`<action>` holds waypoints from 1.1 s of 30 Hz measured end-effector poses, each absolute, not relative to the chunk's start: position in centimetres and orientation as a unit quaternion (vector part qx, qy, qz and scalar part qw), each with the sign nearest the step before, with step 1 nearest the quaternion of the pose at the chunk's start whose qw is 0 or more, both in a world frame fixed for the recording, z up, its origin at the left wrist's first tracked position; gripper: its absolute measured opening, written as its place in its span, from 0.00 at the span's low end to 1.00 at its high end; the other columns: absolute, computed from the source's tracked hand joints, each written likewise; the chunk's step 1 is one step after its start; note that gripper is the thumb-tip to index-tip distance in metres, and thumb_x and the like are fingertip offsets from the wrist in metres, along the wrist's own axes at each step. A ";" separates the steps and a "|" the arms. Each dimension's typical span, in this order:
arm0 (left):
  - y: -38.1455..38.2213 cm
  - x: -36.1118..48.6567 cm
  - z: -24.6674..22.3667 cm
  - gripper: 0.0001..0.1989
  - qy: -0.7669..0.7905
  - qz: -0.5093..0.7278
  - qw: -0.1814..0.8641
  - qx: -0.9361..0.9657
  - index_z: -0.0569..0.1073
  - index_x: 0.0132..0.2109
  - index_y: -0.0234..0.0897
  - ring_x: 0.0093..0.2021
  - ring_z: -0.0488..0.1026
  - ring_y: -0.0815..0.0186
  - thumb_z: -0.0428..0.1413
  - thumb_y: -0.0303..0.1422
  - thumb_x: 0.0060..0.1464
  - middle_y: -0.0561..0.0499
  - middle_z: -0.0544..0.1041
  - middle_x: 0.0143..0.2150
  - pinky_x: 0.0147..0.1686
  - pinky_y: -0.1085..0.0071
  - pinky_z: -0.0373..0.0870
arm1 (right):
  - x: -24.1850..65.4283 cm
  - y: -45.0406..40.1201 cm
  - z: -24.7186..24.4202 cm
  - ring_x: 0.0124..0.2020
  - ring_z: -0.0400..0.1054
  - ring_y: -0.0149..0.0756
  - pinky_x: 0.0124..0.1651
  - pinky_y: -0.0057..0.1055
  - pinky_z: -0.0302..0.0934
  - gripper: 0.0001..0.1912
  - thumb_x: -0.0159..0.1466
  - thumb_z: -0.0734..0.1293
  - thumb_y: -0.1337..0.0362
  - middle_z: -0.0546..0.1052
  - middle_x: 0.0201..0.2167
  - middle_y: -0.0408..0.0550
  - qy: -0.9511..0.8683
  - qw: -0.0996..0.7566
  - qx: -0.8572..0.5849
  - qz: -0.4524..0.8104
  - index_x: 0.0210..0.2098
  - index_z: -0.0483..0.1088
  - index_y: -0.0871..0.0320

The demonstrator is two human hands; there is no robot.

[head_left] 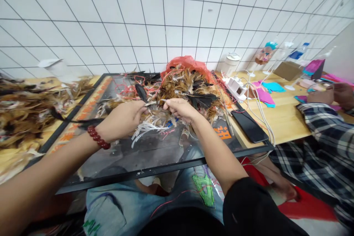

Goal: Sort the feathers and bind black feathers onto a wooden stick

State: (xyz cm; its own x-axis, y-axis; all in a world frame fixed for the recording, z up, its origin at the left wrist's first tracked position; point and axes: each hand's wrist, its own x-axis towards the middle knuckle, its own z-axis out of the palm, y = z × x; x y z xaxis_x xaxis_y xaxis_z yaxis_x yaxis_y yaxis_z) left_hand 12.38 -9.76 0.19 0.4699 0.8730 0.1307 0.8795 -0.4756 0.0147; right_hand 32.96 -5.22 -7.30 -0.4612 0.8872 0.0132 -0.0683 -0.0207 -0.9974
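Above a glass-topped, black-framed table (110,158), my left hand (125,118) is closed in a pinch on a feather, whose pale end pokes out past the fingertips. A black feather (141,92) rises just behind those fingers. My right hand (179,109) is closed too, thumb and finger pinched; a thin pale tip shows at them, too small to name. Both hands are close together in front of a heap of brown and black feathers (177,88). Below them lies a bunch of white strips (148,129).
A red plastic bag (188,62) lies behind the heap. More feathers (27,114) cover the left table. To the right are a phone (249,126), white cables, a power strip (235,86) and a lidded cup (231,62). A co-worker in a checked sleeve (323,118) sits at right.
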 end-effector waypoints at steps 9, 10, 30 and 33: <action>-8.9 14.9 0.1 0.16 -0.436 -0.193 -0.140 -0.868 0.68 0.32 0.37 0.41 0.72 0.60 0.40 0.36 0.60 0.46 0.75 0.37 0.46 0.63 0.69 | 31.7 -5.2 -7.8 0.23 0.55 0.26 0.29 0.24 0.50 0.17 0.67 0.59 0.57 0.63 0.19 0.37 -0.725 0.402 -0.362 0.427 0.27 0.70 0.59; -8.8 15.2 -0.2 0.16 -0.446 -0.173 -0.139 -0.867 0.69 0.32 0.37 0.40 0.72 0.60 0.40 0.36 0.60 0.46 0.75 0.36 0.45 0.63 0.69 | 31.7 -5.3 -7.8 0.25 0.58 0.27 0.31 0.24 0.52 0.17 0.67 0.59 0.57 0.65 0.21 0.39 -0.728 0.409 -0.348 0.426 0.27 0.70 0.59; -9.4 14.6 0.1 0.17 -0.484 -0.038 -0.065 -0.872 0.68 0.30 0.38 0.32 0.74 0.60 0.39 0.36 0.61 0.46 0.76 0.30 0.35 0.68 0.68 | 31.7 -6.3 -7.5 0.30 0.65 0.29 0.37 0.23 0.54 0.13 0.67 0.61 0.62 0.74 0.26 0.41 -0.788 0.382 -0.366 0.314 0.31 0.74 0.59; -8.6 14.2 0.0 0.15 -0.559 -0.011 0.029 -0.829 0.69 0.30 0.37 0.33 0.75 0.57 0.42 0.34 0.59 0.41 0.77 0.31 0.34 0.65 0.68 | 31.1 -7.2 -7.5 0.29 0.63 0.29 0.35 0.24 0.51 0.13 0.67 0.62 0.62 0.71 0.24 0.41 -0.838 0.345 -0.347 0.242 0.29 0.72 0.58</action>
State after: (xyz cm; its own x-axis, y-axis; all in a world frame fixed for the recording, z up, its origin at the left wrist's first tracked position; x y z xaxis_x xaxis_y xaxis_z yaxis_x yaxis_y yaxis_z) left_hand 14.17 -8.63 0.00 0.3754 0.9254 0.0515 0.9268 -0.3740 -0.0355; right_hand 31.07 -7.17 -7.48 -0.5212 0.7485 0.4099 0.4148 0.6420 -0.6448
